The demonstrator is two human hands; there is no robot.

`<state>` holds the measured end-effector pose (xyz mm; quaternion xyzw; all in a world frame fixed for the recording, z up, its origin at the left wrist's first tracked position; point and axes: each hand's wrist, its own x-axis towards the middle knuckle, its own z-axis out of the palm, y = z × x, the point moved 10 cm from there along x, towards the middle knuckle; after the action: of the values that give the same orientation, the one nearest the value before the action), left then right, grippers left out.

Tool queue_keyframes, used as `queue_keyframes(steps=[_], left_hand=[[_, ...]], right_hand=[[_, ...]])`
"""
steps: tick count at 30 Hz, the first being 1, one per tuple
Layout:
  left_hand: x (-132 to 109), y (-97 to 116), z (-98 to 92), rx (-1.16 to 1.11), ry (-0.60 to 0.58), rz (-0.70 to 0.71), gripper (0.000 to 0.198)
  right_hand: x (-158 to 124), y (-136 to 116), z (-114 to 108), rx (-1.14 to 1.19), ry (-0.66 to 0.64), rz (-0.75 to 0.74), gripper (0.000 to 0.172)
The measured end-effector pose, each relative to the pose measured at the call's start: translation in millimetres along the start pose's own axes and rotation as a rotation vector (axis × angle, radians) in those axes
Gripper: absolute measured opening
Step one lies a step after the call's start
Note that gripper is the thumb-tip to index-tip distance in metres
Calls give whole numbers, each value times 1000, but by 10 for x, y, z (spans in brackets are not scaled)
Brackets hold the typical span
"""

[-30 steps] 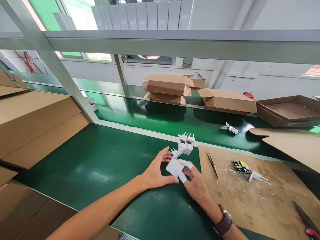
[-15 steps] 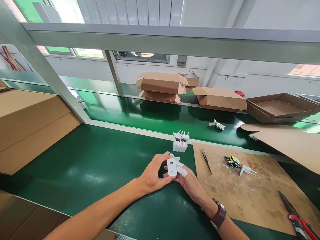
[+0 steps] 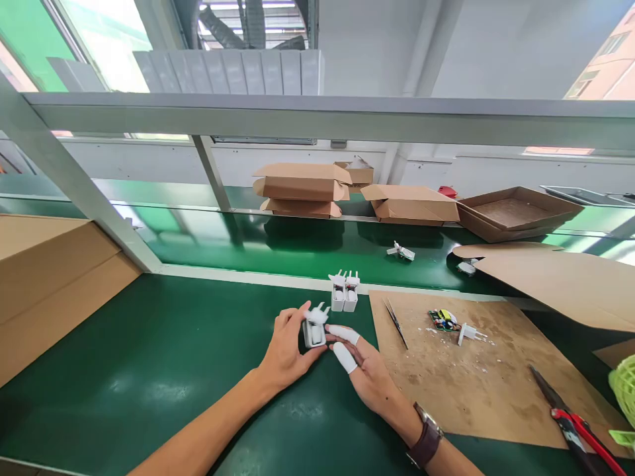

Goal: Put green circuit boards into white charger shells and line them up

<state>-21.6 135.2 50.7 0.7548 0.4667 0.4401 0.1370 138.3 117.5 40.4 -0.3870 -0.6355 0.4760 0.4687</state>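
My left hand (image 3: 286, 347) grips a white charger (image 3: 315, 334) by its sides, thumb below and fingers behind. The charger's two-pin plug part stands tilted at its top, and the casing's open side faces me. My right hand (image 3: 370, 373) has white coverings on two fingers. Its fingers are stretched out and apart, with the tips right beside the charger; I cannot tell whether they touch it. Just behind, two more white chargers (image 3: 344, 296) stand upright side by side, their plug pins pointing up.
On the brown board (image 3: 446, 390) to the right lie tweezers (image 3: 395, 324), a circuit board (image 3: 443, 320), a loose white plug piece (image 3: 470, 334) and red-handled shears (image 3: 570, 416). Cardboard boxes (image 3: 302, 182) line the back. A large carton (image 3: 59, 277) borders the left, beside a metal frame.
The charger has turned from its port face to its open side. My right hand has drawn back from it, fingers spreading. The head view has tilted up and turned right.
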Motion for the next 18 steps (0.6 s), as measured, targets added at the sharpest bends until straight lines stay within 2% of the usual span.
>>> queue_keyframes(steps=[4, 7, 9, 12, 15, 18], left_hand=[[121, -459, -21, -61, -5, -342, 78], [316, -621, -6, -135, -6, -467, 80], [483, -643, 72, -186, -38, -478, 82], [700, -607, 244, -230, -92, -443, 87], [801, -543, 435, -267, -145, -409, 90], [786, -494, 559, -304, -194, -384, 90]], right_hand=[[-15, -108, -179, -272, 136, -111, 34], [25, 35, -415, -350, 284, -52, 42], [68, 218, -547, -346, 336, 30, 52], [139, 474, -613, -286, 296, 118, 66], [186, 571, -576, -258, 206, 105, 75], [196, 593, -544, -268, 157, 87, 79]])
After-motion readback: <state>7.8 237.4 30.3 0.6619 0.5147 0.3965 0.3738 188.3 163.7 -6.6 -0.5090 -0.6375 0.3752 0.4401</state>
